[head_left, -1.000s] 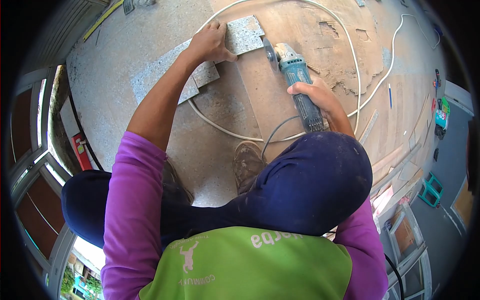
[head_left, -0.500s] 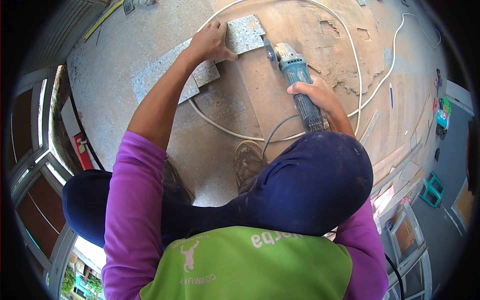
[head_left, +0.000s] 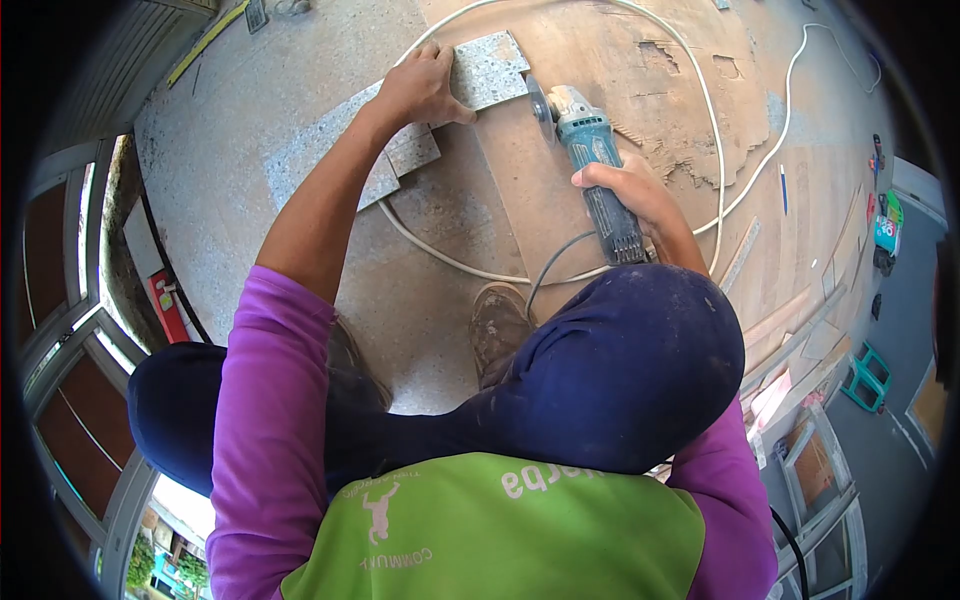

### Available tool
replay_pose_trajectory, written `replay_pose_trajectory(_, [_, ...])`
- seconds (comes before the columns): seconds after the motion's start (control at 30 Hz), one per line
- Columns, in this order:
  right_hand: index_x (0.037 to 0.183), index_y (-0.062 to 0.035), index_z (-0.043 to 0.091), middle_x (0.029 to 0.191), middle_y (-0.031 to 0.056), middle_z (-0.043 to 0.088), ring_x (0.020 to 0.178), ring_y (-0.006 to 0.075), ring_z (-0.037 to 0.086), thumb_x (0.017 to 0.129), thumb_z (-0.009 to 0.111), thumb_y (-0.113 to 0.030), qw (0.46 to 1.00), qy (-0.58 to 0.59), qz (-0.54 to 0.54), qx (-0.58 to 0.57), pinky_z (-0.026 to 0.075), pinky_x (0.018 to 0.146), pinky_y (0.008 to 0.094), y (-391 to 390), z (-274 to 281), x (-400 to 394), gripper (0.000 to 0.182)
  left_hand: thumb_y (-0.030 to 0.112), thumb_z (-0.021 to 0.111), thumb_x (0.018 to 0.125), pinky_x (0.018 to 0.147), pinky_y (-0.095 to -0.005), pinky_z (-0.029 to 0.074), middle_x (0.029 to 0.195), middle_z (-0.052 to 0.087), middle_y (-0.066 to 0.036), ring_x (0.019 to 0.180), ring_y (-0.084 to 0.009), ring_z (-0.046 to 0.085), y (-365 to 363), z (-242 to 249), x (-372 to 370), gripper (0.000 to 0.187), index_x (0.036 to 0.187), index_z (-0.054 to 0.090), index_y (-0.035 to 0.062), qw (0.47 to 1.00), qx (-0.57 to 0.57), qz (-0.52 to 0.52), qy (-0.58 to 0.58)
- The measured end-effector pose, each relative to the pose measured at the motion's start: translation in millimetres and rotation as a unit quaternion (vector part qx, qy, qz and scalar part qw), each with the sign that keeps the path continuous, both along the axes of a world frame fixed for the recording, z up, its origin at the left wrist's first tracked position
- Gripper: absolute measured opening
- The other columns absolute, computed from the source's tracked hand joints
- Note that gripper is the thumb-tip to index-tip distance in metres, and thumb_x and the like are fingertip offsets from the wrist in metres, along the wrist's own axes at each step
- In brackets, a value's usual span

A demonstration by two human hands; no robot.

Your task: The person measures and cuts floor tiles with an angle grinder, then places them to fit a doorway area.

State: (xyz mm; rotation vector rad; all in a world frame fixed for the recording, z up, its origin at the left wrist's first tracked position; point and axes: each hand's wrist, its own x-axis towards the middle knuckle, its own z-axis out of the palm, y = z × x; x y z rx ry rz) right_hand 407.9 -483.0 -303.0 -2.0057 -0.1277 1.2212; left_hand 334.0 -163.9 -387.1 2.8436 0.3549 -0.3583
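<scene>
Fingers of the left hand [head_left: 420,85] lie spread flat on the speckled grey stone tile [head_left: 487,68]; right hand [head_left: 625,195] fingers are wrapped around the teal angle grinder [head_left: 592,160].
Tile sits upper centre of the frame on the floor, the grinder's disc at its right edge; since a second ago, nothing has visibly shifted beyond a slight camera drift.

Count: 1 angle grinder [head_left: 590,165], centre right. 1 speckled tile [head_left: 487,68] far centre, plus 2 more tile pieces [head_left: 400,160] just left of it, stacked, partly hidden by the arm. 2 hands: left hand [head_left: 420,88], right hand [head_left: 625,190]. 2 white cables: one looped [head_left: 440,258], one far right [head_left: 790,90]. 1 shoe [head_left: 497,325] clearly seen. 1 blue pen [head_left: 783,190], right.
</scene>
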Motion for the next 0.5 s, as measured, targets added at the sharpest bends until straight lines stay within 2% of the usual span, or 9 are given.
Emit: replay_pose_trajectory(0.5, [0.09,-0.0052,0.069,0.074,0.0057,0.062,0.061,0.0151,0.057,0.071,0.077,-0.036,1.0,-0.008,0.015,-0.015,0.042,0.055,0.0301,-0.5,-5.1,5.4,0.037,0.057,0.088,0.058,0.112,-0.0435,0.049,0.15,0.048,-0.024,0.14,-0.0369,0.049,0.9,1.2,0.1,0.125,0.153,0.038,-0.0061,1.0,-0.002,-0.002,0.006])
